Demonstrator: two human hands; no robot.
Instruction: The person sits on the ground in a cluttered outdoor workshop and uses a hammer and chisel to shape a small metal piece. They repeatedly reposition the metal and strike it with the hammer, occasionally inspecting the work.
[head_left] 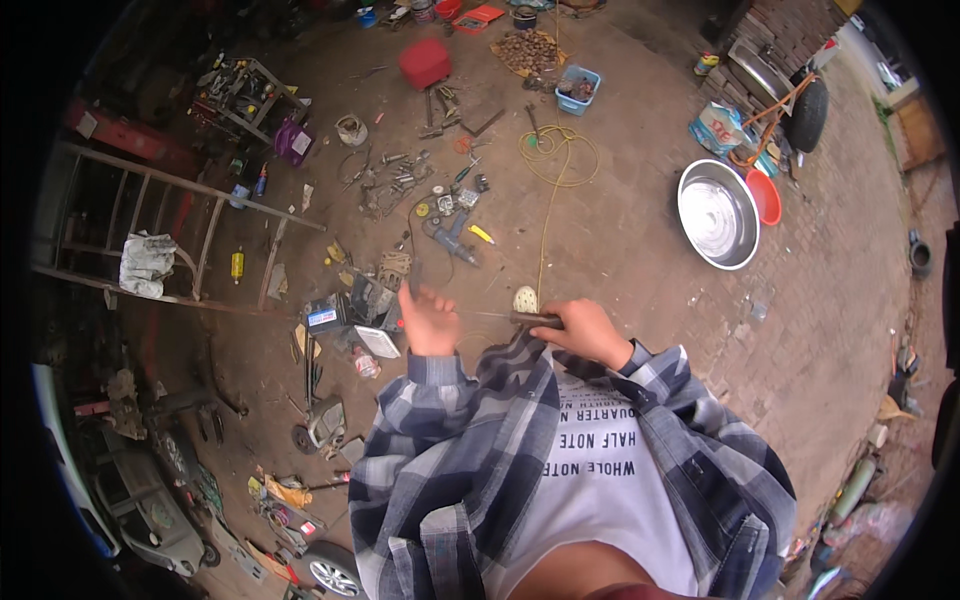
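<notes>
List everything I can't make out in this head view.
All in the head view:
- Far tip of the dark-handled tool: too thin and blurred to tell whether it meets the left hand.
- The tool's gripped end: hidden by the right hand.
- Left part of the red basin: hidden by the silver basin.
- Contents of the blue basket: too small to identify.
- Bottom of the spoked wheel: cut off by the lower edge.

A screwdriver-like hand tool [538,320] with a dark, straight handle and a thin shaft lies roughly level in the right hand [592,333], gripped by the handle. The shaft points left toward the left hand [432,322]; its far end is too faint to tell whether it touches the palm.
</notes>
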